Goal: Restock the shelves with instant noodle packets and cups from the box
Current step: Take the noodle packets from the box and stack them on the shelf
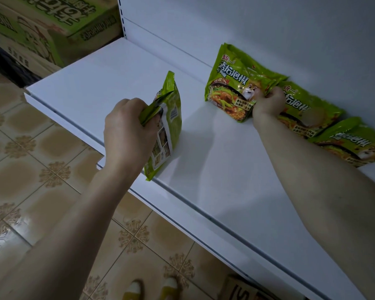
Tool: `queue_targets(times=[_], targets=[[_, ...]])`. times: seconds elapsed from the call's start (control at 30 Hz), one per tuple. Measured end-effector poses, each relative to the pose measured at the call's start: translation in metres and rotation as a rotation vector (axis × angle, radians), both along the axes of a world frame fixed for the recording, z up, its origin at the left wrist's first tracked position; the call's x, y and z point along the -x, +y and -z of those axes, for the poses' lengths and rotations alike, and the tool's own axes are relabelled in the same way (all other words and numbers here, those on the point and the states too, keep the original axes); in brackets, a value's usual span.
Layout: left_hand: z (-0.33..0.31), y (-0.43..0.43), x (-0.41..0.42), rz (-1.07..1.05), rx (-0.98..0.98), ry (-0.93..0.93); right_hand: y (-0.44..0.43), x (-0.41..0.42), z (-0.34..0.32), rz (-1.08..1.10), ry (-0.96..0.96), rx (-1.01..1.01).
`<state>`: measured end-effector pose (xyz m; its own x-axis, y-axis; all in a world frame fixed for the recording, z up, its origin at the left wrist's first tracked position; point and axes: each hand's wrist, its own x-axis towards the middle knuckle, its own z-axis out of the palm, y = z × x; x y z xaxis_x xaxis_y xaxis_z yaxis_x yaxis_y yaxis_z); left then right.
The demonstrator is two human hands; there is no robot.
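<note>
My left hand (128,135) grips the crimped end of a green noodle packet (167,126) that stands on edge near the front of the white shelf (108,83). Farther back, my right hand (268,103) pinches the edge of another green packet (232,87) leaning against the shelf's back wall. To its right, two more green packets (307,111) (353,144) lean in a row along the same wall. My right forearm crosses over part of the middle one.
Green and brown noodle cartons (41,29) are stacked on the floor left of the shelf. A cardboard box corner (238,286) shows under the shelf's front edge. My feet in yellow slippers (152,289) stand on the patterned tile floor.
</note>
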<state>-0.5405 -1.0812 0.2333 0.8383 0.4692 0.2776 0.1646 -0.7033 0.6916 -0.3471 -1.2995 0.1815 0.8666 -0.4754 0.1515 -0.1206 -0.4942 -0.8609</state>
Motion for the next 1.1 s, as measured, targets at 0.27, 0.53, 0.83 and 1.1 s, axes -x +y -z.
queue_targets(times=[0.27,0.53,0.83,1.1], targets=[[-0.001,-0.001,-0.003,0.042,0.007,-0.010,0.002,-0.003,-0.006,0.024,0.103,-0.068],[-0.006,-0.003,-0.001,0.077,0.187,-0.028,0.004,0.041,-0.032,-0.057,-0.033,-0.154],[-0.013,-0.011,-0.006,0.312,0.327,0.015,0.012,0.107,-0.050,-0.759,0.300,-0.252],[-0.014,-0.031,-0.008,0.389,0.329,0.073,-0.001,0.124,-0.046,-0.682,0.262,-0.225]])
